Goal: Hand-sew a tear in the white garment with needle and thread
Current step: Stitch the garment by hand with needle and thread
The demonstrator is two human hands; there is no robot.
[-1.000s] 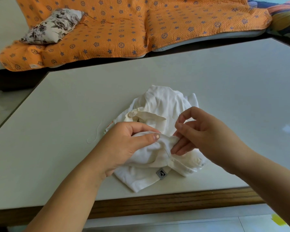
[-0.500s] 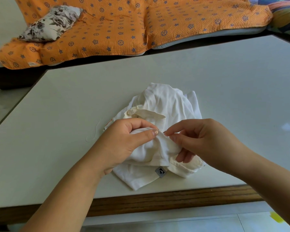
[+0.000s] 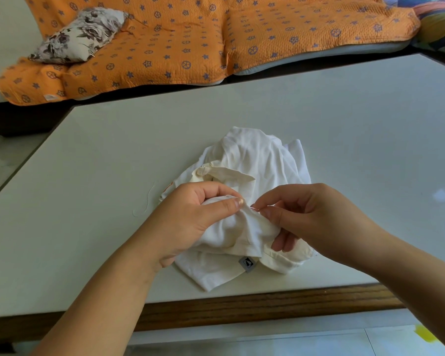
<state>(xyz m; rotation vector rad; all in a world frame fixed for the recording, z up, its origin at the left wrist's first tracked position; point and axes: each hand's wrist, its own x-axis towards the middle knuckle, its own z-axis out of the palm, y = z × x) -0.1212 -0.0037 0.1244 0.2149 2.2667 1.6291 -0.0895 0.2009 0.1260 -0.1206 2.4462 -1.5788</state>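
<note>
White garment [image 3: 254, 160] lay bunched near the table's [image 3: 344, 124] wooden front edge (wide tabletop stretched beyond), left hand [image 3: 190, 217] curled round a fold, right hand [image 3: 311, 217] pinching the needle [image 3: 258, 208] against it.

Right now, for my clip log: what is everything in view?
white garment: one, white, bunched mid-table
label: one, grey, garment's near hem
needle: one, silvery, at the garment fold
loose thread: one, pale, on table left of garment
table: one, off-white, wooden near edge
quilt: one, orange with blue stars, beyond table
pillow: one, floral, on quilt's left end
left hand: one, grips the garment fold
right hand: one, pinches the needle
</note>
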